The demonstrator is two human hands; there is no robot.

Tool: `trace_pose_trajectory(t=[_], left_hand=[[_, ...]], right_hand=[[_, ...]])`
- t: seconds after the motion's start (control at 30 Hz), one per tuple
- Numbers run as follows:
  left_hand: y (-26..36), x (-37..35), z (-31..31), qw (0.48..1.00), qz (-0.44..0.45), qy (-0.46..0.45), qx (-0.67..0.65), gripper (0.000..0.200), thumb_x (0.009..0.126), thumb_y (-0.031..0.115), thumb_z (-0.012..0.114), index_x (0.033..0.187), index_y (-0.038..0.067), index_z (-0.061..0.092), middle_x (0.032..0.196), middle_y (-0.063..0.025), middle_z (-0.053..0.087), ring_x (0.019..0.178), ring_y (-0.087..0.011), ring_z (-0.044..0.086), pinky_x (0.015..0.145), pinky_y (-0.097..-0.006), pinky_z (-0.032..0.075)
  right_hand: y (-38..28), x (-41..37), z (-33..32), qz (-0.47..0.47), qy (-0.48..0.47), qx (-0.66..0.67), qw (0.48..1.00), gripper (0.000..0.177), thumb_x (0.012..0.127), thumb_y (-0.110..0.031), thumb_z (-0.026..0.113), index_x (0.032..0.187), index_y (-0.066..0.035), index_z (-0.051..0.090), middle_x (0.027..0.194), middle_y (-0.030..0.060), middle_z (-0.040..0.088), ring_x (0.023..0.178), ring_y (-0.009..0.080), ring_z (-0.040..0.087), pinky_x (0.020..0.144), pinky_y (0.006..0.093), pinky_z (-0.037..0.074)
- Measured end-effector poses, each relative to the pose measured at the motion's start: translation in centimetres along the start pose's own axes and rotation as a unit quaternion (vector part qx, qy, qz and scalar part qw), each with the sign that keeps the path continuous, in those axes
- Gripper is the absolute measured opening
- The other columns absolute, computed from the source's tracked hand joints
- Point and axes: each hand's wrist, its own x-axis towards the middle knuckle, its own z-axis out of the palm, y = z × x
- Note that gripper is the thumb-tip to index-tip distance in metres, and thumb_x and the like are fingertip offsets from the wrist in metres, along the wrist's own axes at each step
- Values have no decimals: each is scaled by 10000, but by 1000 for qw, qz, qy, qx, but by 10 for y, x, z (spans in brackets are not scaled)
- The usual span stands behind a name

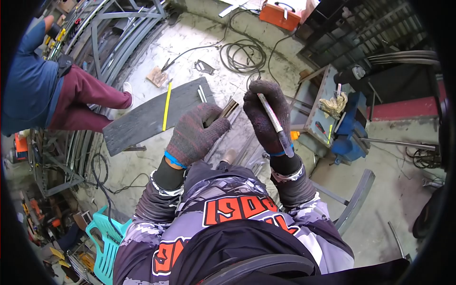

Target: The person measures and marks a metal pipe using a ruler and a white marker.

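Both of my hands wear dark knitted gloves and are raised in front of my chest. My left hand (197, 133) is closed around a short shiny metal tube (229, 109), whose end points up and to the right. In my right hand (268, 116) is a slim white marker (270, 113), slanting down toward my wrist, with a clear bluish end. The hands are apart, and the tube's end is near the right glove. Beyond the left hand lies a dark board (152, 114) with a yellow strip (167, 106) on it.
A co-worker (71, 95) stands at the left beside curved metal bars. Coiled cable (243, 56) lies on the floor ahead, near an orange toolbox (280, 15). A blue vise (350, 126) is at the right, and a turquoise plastic chair (107, 244) at the lower left.
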Motion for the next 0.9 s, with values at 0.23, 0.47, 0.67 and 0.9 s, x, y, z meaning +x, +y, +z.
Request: trace_pose_trajectory(t=[0.23, 0.47, 0.67, 0.9], left_hand=[[-2, 2, -2, 1000, 17, -4, 25, 369, 863, 318, 710, 1040, -5, 701, 986, -197, 682, 900, -355, 674, 810, -407, 522], [0, 2, -7, 1000, 17, -4, 10, 370, 862, 315, 714, 1027, -16, 701, 975, -206, 683, 880, -349, 674, 792, -406, 524], [-8, 1, -12, 998, -34, 3, -45, 380, 849, 318, 740, 1028, -15, 701, 942, -197, 676, 842, -309, 672, 769, -389, 516], [-5, 1, -20, 998, -2, 59, -20, 249, 873, 226, 721, 968, -3, 702, 706, -33, 614, 614, -90, 570, 557, -277, 443]], right_hand=[[-2, 7, 6, -80, 18, -80, 993, 343, 857, 114, 668, 1150, -49, 599, 1003, 45, 628, 926, 126, 611, 847, 282, 524], [4, 8, 12, -89, 26, -101, 991, 329, 867, 108, 665, 1147, -51, 600, 1008, 46, 635, 942, 126, 613, 841, 280, 521], [10, 3, 16, -93, 38, -126, 987, 322, 868, 100, 666, 1146, -51, 604, 1011, 51, 649, 953, 132, 621, 844, 288, 517], [-23, -3, 13, 0, 108, 31, 994, 370, 869, -37, 705, 1209, -28, 561, 988, 64, 606, 871, 141, 597, 797, 283, 506]])
